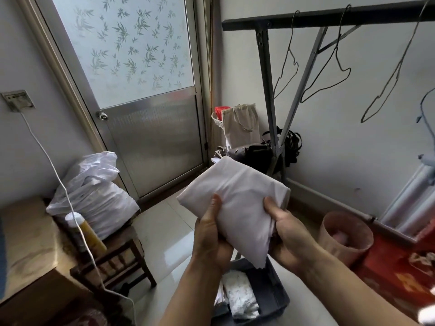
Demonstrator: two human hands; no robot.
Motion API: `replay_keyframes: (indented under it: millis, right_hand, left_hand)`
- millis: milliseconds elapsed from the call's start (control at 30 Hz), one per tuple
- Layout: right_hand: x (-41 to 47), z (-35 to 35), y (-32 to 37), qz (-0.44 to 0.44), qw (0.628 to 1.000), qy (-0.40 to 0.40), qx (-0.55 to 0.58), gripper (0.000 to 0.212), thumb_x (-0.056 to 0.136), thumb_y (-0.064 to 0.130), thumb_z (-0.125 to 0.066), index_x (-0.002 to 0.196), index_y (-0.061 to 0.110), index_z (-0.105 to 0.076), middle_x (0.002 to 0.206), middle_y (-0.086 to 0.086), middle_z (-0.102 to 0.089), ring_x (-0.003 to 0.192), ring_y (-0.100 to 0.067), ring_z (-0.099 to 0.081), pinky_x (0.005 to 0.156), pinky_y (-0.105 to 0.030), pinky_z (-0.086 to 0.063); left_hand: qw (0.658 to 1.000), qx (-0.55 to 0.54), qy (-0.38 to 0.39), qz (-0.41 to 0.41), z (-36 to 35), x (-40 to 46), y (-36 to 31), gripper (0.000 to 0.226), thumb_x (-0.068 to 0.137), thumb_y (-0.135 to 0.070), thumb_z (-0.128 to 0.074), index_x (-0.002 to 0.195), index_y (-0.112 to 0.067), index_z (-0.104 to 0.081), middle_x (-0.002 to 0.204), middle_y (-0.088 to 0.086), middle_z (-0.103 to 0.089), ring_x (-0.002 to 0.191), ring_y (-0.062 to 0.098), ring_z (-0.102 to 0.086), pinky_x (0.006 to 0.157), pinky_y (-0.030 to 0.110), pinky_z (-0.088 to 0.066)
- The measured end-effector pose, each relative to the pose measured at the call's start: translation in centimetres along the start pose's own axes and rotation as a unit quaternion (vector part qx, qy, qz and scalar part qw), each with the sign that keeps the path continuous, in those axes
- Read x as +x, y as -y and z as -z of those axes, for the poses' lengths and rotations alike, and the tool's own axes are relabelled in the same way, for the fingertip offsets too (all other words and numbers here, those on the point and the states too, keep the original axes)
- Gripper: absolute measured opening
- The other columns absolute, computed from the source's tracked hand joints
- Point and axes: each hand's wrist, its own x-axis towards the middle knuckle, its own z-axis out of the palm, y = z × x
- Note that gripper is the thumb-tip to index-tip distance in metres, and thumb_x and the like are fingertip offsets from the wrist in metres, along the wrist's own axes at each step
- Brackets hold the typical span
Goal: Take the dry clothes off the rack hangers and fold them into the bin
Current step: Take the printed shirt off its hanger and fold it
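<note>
A folded white cloth (pixel 237 191) is held up in front of me by both hands. My left hand (pixel 210 234) grips its lower left edge, thumb on top. My right hand (pixel 286 234) pinches its lower right edge. Directly below on the floor sits a dark grey bin (pixel 275 300) with a folded patterned white garment (pixel 242 297) inside. The dark clothes rack (pixel 266 74) stands at the upper right, with three bare wire hangers (pixel 339 64) on its top bar.
A wooden stool (pixel 117 257) at the left carries white plastic bags (pixel 94 191) and a yellow bottle (pixel 87 231). A white cable (pixel 61 184) hangs from the wall socket. Bags lie in the far corner by the door (pixel 150 102). A brown waste basket (pixel 343 236) and a red mat (pixel 395 276) are at the right.
</note>
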Motion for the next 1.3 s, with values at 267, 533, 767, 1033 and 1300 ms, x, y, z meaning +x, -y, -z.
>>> replay_keyframes:
  millis: [267, 533, 767, 1033, 1300]
  right_hand:
    - [4.3, 0.0, -2.9, 0.025, 0.995, -0.053, -0.081, 0.030, 0.090, -0.005, -0.057, 0.116, 0.011, -0.059, 0.096, -0.012, -0.072, 0.071, -0.022, -0.067, 0.059, -0.036, -0.054]
    - [10.9, 2.2, -1.4, 0.161, 0.943, -0.089, -0.277, 0.045, 0.093, 0.040, -0.058, 0.133, 0.022, -0.050, 0.119, 0.005, -0.061, 0.109, -0.013, -0.060, 0.087, -0.029, -0.047]
    - [16.9, 1.7, -0.2, -0.169, 0.955, 0.095, -0.224, 0.070, 0.079, 0.063, -0.056, 0.122, 0.008, -0.065, 0.115, -0.016, -0.071, 0.106, -0.027, -0.068, 0.096, -0.039, -0.052]
    - [23.1, 6.3, -2.3, -0.295, 0.933, 0.181, -0.094, 0.081, 0.046, 0.041, -0.094, 0.114, 0.003, -0.071, 0.127, -0.024, -0.062, 0.113, -0.035, -0.064, 0.085, -0.040, -0.058]
    - [30.9, 9.5, -5.6, -0.198, 0.958, 0.081, -0.190, 0.043, 0.078, 0.017, -0.070, 0.120, 0.010, -0.063, 0.114, -0.021, -0.069, 0.112, -0.038, -0.062, 0.102, -0.052, -0.046]
  left_hand:
    - [0.998, -0.030, -0.056, -0.014, 2.5, 4.0, -2.5, 0.072, 0.079, -0.040, -0.067, 0.139, -0.004, -0.051, 0.128, 0.019, -0.065, 0.119, 0.033, -0.062, 0.080, 0.048, -0.060]
    - [0.985, 0.168, -0.020, 0.020, 4.9, 7.2, -4.7, 0.049, 0.085, -0.032, -0.063, 0.126, -0.006, -0.060, 0.111, 0.016, -0.073, 0.092, 0.028, -0.074, 0.064, 0.036, -0.060]
    - [0.970, 0.208, -0.025, 0.123, 6.5, 10.9, -3.6, 0.061, 0.085, -0.046, -0.065, 0.131, -0.006, -0.059, 0.123, 0.021, -0.067, 0.117, 0.036, -0.063, 0.101, 0.047, -0.049]
    - [0.973, 0.145, -0.068, 0.164, 9.9, 16.7, -0.9, 0.067, 0.083, -0.047, -0.061, 0.130, 0.001, -0.059, 0.128, 0.024, -0.063, 0.124, 0.035, -0.058, 0.110, 0.047, -0.041]
    - [0.975, 0.146, -0.079, 0.149, 15.6, 21.2, 2.0, 0.080, 0.071, -0.060, -0.075, 0.132, -0.010, -0.060, 0.129, 0.015, -0.065, 0.120, 0.030, -0.062, 0.104, 0.045, -0.047]
